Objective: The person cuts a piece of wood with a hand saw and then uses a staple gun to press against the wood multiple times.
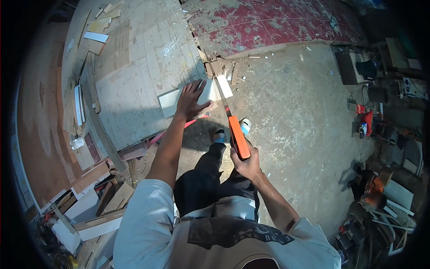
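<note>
A white board (169, 102) lies on the worktable and sticks out past its right edge. My left hand (192, 99) rests on this board with its fingers spread. An orange-handled saw (239, 138) is in my right hand (247, 162), the fingers wrapped round the lower end of the handle. Its narrow blade runs up and slightly left, across the overhanging part of the board, to the right of my left hand. Whether the blade has cut into the board is too small to tell.
The wooden worktable (139, 67) has offcuts at its upper left. Scrap boards (105, 197) are piled at lower left. Small wood bits lie on the concrete floor (286, 112) beyond the board. Tools and clutter line the right side, where a person (374, 188) is partly visible.
</note>
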A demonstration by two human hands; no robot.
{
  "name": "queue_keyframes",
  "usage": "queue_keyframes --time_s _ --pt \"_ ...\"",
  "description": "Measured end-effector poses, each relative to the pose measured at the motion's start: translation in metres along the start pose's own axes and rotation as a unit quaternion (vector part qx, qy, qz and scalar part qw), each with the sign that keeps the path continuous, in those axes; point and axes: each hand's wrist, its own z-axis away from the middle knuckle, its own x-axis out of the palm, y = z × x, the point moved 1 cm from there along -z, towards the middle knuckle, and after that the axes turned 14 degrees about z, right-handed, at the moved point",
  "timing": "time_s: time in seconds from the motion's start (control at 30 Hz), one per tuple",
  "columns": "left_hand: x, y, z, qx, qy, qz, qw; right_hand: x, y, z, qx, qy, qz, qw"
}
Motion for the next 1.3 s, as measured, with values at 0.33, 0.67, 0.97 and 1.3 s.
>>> queue_keyframes --time_s 0.33,0.67,0.97,1.3 --pt "0.005 0.0 -0.004 -0.035 0.136 0.073 0.987 0.0 -0.016 -0.007 -0.001 -0.051 0.018 0.999" --pt "0.045 -0.013 -0.042 -0.095 0.232 -0.003 0.968 -0.006 -0.044 -0.023 0.018 -0.098 0.035 0.994" --pt "0.05 -0.014 -0.043 -0.111 0.238 -0.006 0.965 -0.056 -0.135 -0.033 0.032 -0.132 0.014 0.991" --pt "0.049 -0.016 -0.043 -0.119 0.234 -0.029 0.965 0.008 -0.056 -0.106 0.064 -0.138 0.025 0.988"
